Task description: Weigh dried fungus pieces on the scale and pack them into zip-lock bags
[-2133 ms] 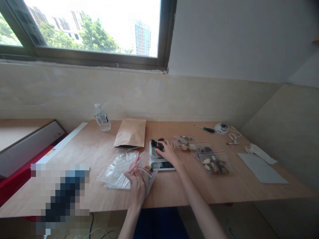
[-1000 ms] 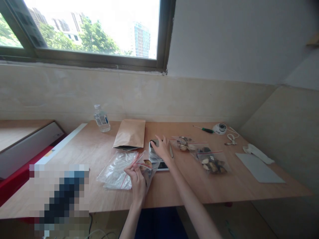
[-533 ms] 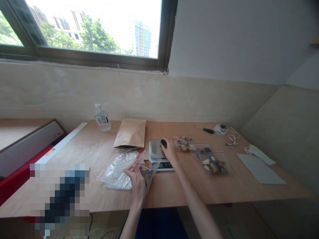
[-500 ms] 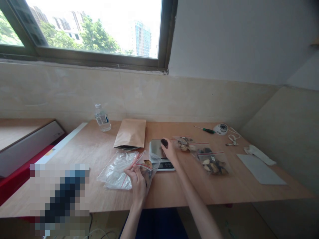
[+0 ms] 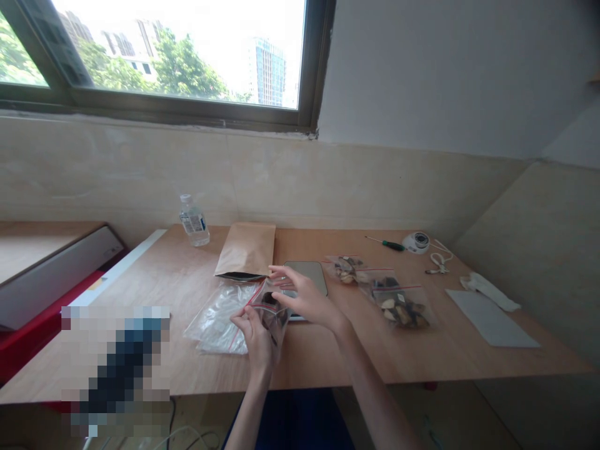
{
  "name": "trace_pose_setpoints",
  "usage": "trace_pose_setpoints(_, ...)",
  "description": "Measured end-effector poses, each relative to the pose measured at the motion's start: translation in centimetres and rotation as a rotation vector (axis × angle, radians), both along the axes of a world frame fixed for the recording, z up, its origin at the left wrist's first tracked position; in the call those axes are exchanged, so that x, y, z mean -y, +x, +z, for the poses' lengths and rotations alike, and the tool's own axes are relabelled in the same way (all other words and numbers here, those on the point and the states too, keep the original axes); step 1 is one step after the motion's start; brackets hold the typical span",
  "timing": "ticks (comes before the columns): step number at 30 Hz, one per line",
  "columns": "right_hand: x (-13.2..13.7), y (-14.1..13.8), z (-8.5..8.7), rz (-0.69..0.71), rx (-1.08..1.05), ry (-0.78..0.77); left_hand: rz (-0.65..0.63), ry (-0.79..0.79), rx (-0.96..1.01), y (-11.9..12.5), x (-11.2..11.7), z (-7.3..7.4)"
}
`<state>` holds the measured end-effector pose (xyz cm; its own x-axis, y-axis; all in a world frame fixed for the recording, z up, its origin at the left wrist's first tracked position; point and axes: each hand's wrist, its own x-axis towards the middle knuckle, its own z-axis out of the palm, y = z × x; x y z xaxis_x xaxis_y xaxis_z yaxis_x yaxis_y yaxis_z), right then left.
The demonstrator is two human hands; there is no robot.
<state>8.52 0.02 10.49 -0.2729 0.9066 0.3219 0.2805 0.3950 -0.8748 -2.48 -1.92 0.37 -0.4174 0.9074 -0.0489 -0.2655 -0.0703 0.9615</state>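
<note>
My left hand [image 5: 255,334] pinches the mouth of a small clear zip bag [image 5: 272,310] with a red seal strip, holding it up over the wooden table [image 5: 328,356]; dark and tan pieces lie inside it. My right hand [image 5: 302,295] hovers at the bag's opening with fingers spread, nothing visible in them. Just behind the hands sits a small steel kitchen scale [image 5: 307,275], its pan bare. A pile of empty clear zip bags [image 5: 215,319] lies to the left of my left hand.
A brown paper pouch [image 5: 246,251] and a small water bottle [image 5: 193,220] stand behind the bags. Two filled zip bags [image 5: 398,306] lie right of the scale. Further right are a screwdriver [image 5: 387,244], a round white device [image 5: 416,241], a cable and a grey sheet [image 5: 490,319].
My right hand picked a dark piece off the scale pan and came back to the bag's mouth. The pan is now bare. My left hand kept holding the bag.
</note>
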Motion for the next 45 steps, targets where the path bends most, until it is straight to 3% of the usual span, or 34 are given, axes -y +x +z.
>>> trace_pose_setpoints(3, 0.9, 0.1, -0.9, -0.152, -0.093, 0.054, 0.060, -0.015, 0.141, 0.1, 0.0, 0.4)
trace_pose_setpoints(5, 2.0, 0.0, -2.2, -0.332, -0.074, 0.084, 0.091, -0.012, 0.146, 0.1, 0.1, 0.8)
trace_pose_setpoints(7, 3.4, -0.6, -4.0, -0.412, -0.034, 0.028, 0.102, -0.019, 0.125, 0.2, 0.4, 1.1)
trace_pose_setpoints(9, 4.5, -1.4, -5.7, -0.400, -0.074, -0.084, 0.104, -0.004, 0.089, 0.4, 0.9, 1.3)
trace_pose_setpoints(12, 5.1, -2.5, -7.2, -0.348, -0.307, -0.203, 0.036, 0.070, 0.011, 0.7, 1.8, 1.2)
trace_pose_setpoints(15, 4.9, -2.2, -7.4, -0.302, -0.455, -0.211, -0.076, 0.122, -0.044, 0.7, 2.4, 0.9)
trace_pose_setpoints(20, 5.1, 0.8, -7.5, -0.267, -0.402, -0.169, -0.056, 0.145, -0.124, -0.7, 1.6, 0.4)
trace_pose_setpoints(26, 5.2, 2.8, -9.8, -0.420, -0.365, -0.128, -0.282, 0.107, -0.121, -2.1, -0.5, -0.2)
trace_pose_setpoints(32, 4.8, 3.4, -11.8, -0.663, -0.395, -0.101, -0.258, 0.083, -0.232, -2.0, -0.9, -1.2)
trace_pose_setpoints(36, 5.6, 4.3, -11.8, -0.813, -0.326, -0.008, -0.192, 0.115, -0.290, -2.4, -0.6, -0.7)
trace_pose_setpoints(40, 6.9, 4.9, -10.1, -0.881, -0.222, 0.114, -0.204, 0.182, -0.352, -2.8, 0.1, 1.1)
trace_pose_setpoints(43, 7.6, 5.0, -8.7, -0.772, -0.091, 0.219, -0.362, 0.226, -0.447, -2.7, 0.8, 1.8)
trace_pose_setpoints(45, 7.9, 5.0, -7.9, -0.695, -0.030, 0.275, -0.368, 0.225, -0.456, -2.6, 1.2, 1.8)
